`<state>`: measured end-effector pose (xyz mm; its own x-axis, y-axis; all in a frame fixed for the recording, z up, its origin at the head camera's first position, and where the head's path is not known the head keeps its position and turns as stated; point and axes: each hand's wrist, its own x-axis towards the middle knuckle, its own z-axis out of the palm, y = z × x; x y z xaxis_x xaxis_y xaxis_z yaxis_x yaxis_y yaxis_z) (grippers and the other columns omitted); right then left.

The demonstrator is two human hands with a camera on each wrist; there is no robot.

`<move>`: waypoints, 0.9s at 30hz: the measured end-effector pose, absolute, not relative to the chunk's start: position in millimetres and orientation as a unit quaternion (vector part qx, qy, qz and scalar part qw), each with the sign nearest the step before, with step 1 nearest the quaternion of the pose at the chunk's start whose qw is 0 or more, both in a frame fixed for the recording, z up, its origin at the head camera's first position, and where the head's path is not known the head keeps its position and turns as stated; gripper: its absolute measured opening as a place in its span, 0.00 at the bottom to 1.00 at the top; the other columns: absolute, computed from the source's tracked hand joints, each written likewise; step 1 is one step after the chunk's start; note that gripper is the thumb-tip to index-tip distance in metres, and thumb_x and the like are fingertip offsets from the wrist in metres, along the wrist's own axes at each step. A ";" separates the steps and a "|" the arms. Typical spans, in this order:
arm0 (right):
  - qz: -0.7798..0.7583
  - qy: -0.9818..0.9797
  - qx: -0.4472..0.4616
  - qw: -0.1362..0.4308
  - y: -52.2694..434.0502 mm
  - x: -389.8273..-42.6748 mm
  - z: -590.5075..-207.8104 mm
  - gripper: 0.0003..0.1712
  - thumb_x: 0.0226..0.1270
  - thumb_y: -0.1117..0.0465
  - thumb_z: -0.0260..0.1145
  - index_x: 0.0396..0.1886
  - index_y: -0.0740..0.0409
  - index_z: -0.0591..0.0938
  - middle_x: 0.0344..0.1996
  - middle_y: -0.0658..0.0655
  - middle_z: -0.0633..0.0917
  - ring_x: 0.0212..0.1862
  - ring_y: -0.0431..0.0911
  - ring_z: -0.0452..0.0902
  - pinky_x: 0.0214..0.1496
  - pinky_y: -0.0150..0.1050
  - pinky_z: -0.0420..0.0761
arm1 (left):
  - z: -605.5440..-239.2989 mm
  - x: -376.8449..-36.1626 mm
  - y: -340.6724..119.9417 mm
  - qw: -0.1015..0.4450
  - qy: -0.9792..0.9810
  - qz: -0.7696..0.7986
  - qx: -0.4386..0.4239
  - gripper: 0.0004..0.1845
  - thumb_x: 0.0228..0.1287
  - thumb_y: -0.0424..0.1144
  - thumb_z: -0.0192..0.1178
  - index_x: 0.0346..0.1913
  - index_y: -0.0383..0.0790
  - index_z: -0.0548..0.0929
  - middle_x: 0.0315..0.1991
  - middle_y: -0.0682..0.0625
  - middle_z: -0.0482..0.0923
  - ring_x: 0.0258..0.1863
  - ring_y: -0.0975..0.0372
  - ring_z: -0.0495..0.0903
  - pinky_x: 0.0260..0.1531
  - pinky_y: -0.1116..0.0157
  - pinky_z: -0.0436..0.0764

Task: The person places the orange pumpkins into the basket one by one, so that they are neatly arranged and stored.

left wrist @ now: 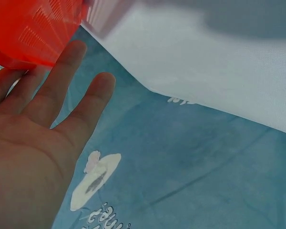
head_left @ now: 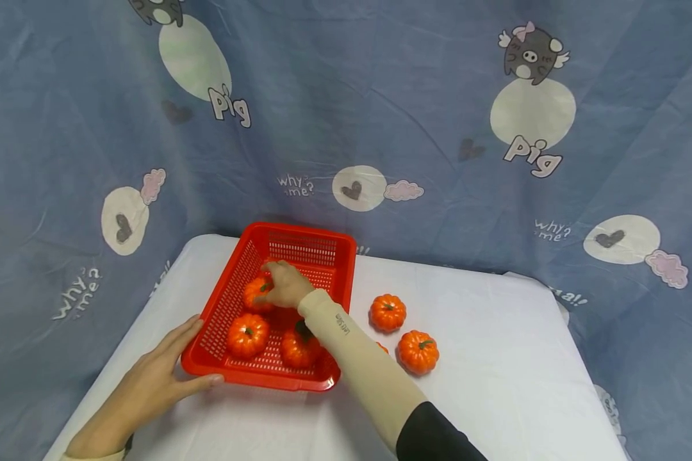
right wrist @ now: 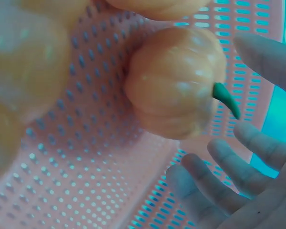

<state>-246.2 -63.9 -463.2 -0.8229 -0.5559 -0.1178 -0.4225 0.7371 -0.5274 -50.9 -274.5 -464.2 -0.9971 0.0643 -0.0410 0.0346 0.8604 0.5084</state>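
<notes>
A red perforated plastic basket (head_left: 265, 382) stands on the table with small orange pumpkins in it. The left hand (head_left: 156, 384) is at its front left corner, the fairly straight fingers along the left side and the thumb by the front rim. Inside the basket, the right hand (head_left: 288, 285) reaches over a pumpkin (head_left: 255, 296) near the left wall. In the right wrist view, its spread fingers and thumb are around the stem side of a pumpkin (right wrist: 174, 83), with a gap showing between. Two more pumpkins, one at front left (head_left: 248, 335) and one partly under the right forearm (head_left: 298, 350), lie nearer the front.
Right of the basket, two pumpkins, one farther back (head_left: 388, 313) and one nearer (head_left: 418, 352), rest on the white tablecloth (head_left: 496, 384). A sliver of another pumpkin (head_left: 383, 347) shows beside the right sleeve. A blue printed curtain (head_left: 427, 128) hangs behind the table.
</notes>
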 end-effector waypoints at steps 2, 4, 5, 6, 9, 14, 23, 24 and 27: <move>-0.249 0.922 -0.265 0.132 -63.2 -245.8 -459.4 0.45 0.59 0.45 0.78 0.73 0.49 0.71 0.69 0.50 0.75 0.74 0.45 0.63 0.70 0.36 0.71 | -464.5 -51.0 -273.9 0.033 0.964 0.262 0.022 0.65 0.48 0.77 0.65 0.80 0.37 0.56 0.78 0.39 0.55 0.68 0.36 0.65 0.57 0.28 0.67; -0.252 0.921 -0.264 0.133 -62.0 -245.3 -455.8 0.45 0.60 0.45 0.77 0.74 0.48 0.70 0.71 0.51 0.73 0.76 0.46 0.60 0.71 0.38 0.70 | -464.6 -51.2 -273.4 0.038 0.964 0.262 0.019 0.66 0.48 0.77 0.65 0.80 0.37 0.55 0.78 0.39 0.55 0.68 0.36 0.65 0.57 0.28 0.66; -0.254 0.921 -0.264 0.135 -61.3 -245.0 -454.2 0.45 0.60 0.45 0.77 0.75 0.47 0.70 0.71 0.51 0.72 0.76 0.46 0.59 0.71 0.38 0.70 | -464.6 -51.1 -273.1 0.040 0.964 0.262 0.017 0.66 0.47 0.78 0.65 0.80 0.38 0.55 0.78 0.39 0.55 0.69 0.36 0.65 0.57 0.28 0.66; -0.255 0.920 -0.264 0.136 -60.5 -244.5 -452.4 0.45 0.60 0.45 0.77 0.75 0.47 0.69 0.72 0.51 0.71 0.76 0.46 0.60 0.71 0.38 0.70 | -464.5 -51.2 -273.0 0.043 0.964 0.261 0.016 0.67 0.47 0.78 0.65 0.80 0.38 0.55 0.78 0.38 0.55 0.69 0.36 0.64 0.57 0.27 0.66; -0.257 0.918 -0.269 0.136 -57.8 -243.6 -447.3 0.45 0.61 0.44 0.76 0.75 0.47 0.69 0.72 0.51 0.71 0.73 0.45 0.64 0.69 0.37 0.72 | -464.8 -51.3 -273.2 0.042 0.964 0.261 0.017 0.67 0.47 0.78 0.65 0.81 0.38 0.54 0.79 0.39 0.54 0.69 0.36 0.64 0.58 0.27 0.66; -0.263 0.913 -0.285 0.123 -51.9 -241.0 -437.3 0.45 0.61 0.45 0.76 0.75 0.48 0.69 0.70 0.51 0.73 0.71 0.45 0.67 0.68 0.36 0.73 | -465.1 -50.8 -274.0 0.040 0.964 0.261 0.019 0.66 0.48 0.77 0.65 0.81 0.39 0.54 0.79 0.39 0.54 0.69 0.35 0.64 0.57 0.27 0.66; -0.283 0.906 -0.303 0.089 -38.1 -236.5 -423.8 0.43 0.62 0.45 0.76 0.74 0.50 0.71 0.69 0.50 0.74 0.73 0.45 0.65 0.74 0.39 0.67 | -465.0 -51.2 -273.0 0.044 0.964 0.261 0.015 0.67 0.47 0.78 0.64 0.81 0.41 0.52 0.79 0.40 0.53 0.69 0.34 0.64 0.57 0.27 0.65; -0.289 0.904 -0.303 0.088 -36.2 -236.2 -422.8 0.43 0.62 0.45 0.76 0.74 0.50 0.71 0.70 0.50 0.74 0.73 0.46 0.65 0.74 0.40 0.65 | -465.2 -51.4 -273.0 0.044 0.964 0.260 0.015 0.66 0.47 0.78 0.64 0.81 0.41 0.52 0.79 0.40 0.53 0.69 0.34 0.64 0.57 0.27 0.65; -0.300 0.901 -0.304 0.081 -30.0 -235.5 -420.5 0.43 0.62 0.45 0.76 0.74 0.51 0.71 0.70 0.51 0.75 0.74 0.47 0.64 0.75 0.40 0.64 | -465.7 -51.8 -273.1 0.045 0.964 0.261 0.015 0.66 0.47 0.78 0.65 0.81 0.41 0.52 0.79 0.40 0.53 0.69 0.34 0.64 0.57 0.27 0.65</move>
